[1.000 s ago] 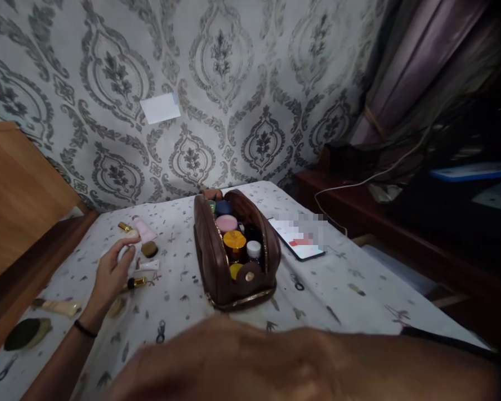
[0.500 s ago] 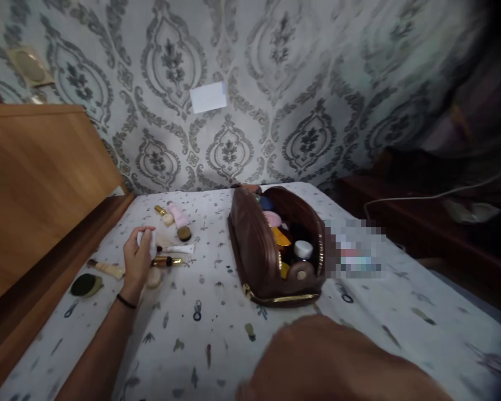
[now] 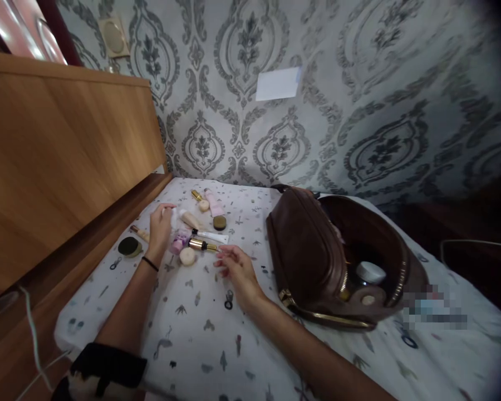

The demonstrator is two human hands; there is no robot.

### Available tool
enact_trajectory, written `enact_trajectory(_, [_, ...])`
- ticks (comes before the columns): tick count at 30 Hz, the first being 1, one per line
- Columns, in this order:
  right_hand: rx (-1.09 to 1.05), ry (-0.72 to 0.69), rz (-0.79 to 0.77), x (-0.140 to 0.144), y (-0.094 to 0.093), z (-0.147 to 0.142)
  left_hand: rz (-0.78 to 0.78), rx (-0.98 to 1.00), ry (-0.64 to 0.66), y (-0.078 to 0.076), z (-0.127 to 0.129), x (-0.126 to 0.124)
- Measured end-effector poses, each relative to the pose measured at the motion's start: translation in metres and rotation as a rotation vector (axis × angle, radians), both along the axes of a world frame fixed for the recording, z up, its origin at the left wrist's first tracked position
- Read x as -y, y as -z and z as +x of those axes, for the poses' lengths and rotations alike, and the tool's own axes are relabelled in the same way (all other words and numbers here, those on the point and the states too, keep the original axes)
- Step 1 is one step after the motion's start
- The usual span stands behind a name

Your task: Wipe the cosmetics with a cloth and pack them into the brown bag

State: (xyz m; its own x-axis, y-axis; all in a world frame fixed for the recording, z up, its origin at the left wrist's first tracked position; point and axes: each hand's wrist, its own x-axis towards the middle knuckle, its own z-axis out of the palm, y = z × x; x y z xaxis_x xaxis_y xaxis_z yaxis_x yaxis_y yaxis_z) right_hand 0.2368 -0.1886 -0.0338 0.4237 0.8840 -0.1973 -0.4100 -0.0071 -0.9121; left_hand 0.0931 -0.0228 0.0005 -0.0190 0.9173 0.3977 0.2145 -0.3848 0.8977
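Note:
My left hand (image 3: 160, 227) is closed round a small white object (image 3: 174, 218) whose kind I cannot make out, above the left side of the cosmetics. My right hand (image 3: 239, 273) has its fingers apart and slightly bent, the tips close to the end of a black-and-gold tube (image 3: 202, 245); whether they touch it I cannot tell. Around the hands lie a white tube with a dark cap (image 3: 212, 236), a purple-and-pink item (image 3: 180, 240), a round cream-coloured container (image 3: 187, 257), a beige tube (image 3: 189, 219) and a dark-lidded jar (image 3: 219, 223).
An open brown toiletry bag (image 3: 304, 250) stands to the right, a white-capped bottle (image 3: 371, 272) inside. Farther back lie a pink tube (image 3: 214, 203) and a gold tube (image 3: 196, 195). A dark green round item (image 3: 129, 247) lies left. A wooden panel (image 3: 67, 133) borders the left side.
My right hand has come from the near right, by the bag, over to the cosmetics. My left hand still holds the white object. The view has turned left, bringing the bag farther right.

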Motion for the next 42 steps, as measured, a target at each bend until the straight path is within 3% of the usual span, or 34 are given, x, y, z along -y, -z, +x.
enact_trajectory(4, [0.207, 0.034, 0.157, -0.012, 0.021, 0.007, 0.108, -0.384, 0.123, 0.012, 0.002, 0.002])
enact_trajectory(10, [0.258, -0.01, 0.211, -0.011, 0.033, 0.01, 0.158, -0.834, 0.275, 0.014, 0.012, 0.007])
enact_trajectory(21, [0.356, -0.126, 0.219, -0.002, 0.035, 0.003, 0.242, -1.108, 0.177, 0.009, 0.019, 0.018])
enact_trajectory(26, [0.335, -0.14, 0.217, -0.001, 0.034, -0.001, 0.28, -1.076, 0.148, 0.009, 0.014, 0.02])
enact_trajectory(29, [0.331, -0.14, 0.224, 0.0, 0.033, -0.003, 0.369, -0.945, 0.077, 0.007, 0.008, 0.017])
enact_trajectory(33, [0.457, -0.07, 0.255, 0.003, 0.029, -0.003, 0.45, -0.578, -0.015, -0.015, 0.004, 0.026])
enact_trajectory(36, [0.6, -0.008, 0.336, 0.007, 0.024, -0.001, 0.3, -0.45, -0.007, -0.036, 0.006, 0.047])
enact_trajectory(39, [0.566, -0.096, 0.398, 0.011, 0.019, 0.0, 0.07, -0.346, 0.241, -0.042, 0.016, 0.068])
enact_trajectory(42, [0.453, -0.192, 0.396, 0.013, 0.017, 0.0, -0.021, -0.335, 0.423, -0.035, 0.032, 0.078])
